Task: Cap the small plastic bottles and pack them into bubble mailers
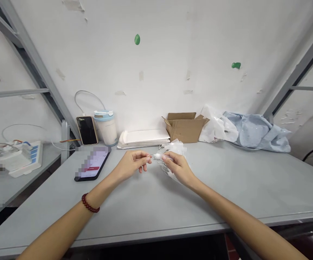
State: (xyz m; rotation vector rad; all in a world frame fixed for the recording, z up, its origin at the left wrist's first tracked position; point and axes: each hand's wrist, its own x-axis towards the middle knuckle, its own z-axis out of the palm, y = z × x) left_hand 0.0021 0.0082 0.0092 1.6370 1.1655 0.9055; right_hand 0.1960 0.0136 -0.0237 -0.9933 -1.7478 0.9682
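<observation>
Over the middle of the grey table (145,202), my two hands face each other with a small gap between the fingertips. My left hand (133,164) pinches thumb against forefinger on something thin and small that I cannot make out. A small white piece (158,156) sticks out from the fingertips of my right hand (179,166), which is closed on it; its kind is too small to tell. Behind and under my right hand lies a loose heap of clear and white plastic bits (176,146), partly covered by that hand.
A phone with a lit screen (94,164) lies left of my left hand. Along the wall stand another phone (87,130), a lidded cup (106,128), flat white packets (145,137), an open cardboard box (185,130), a white plastic bag (216,126) and a light blue cloth bundle (256,131).
</observation>
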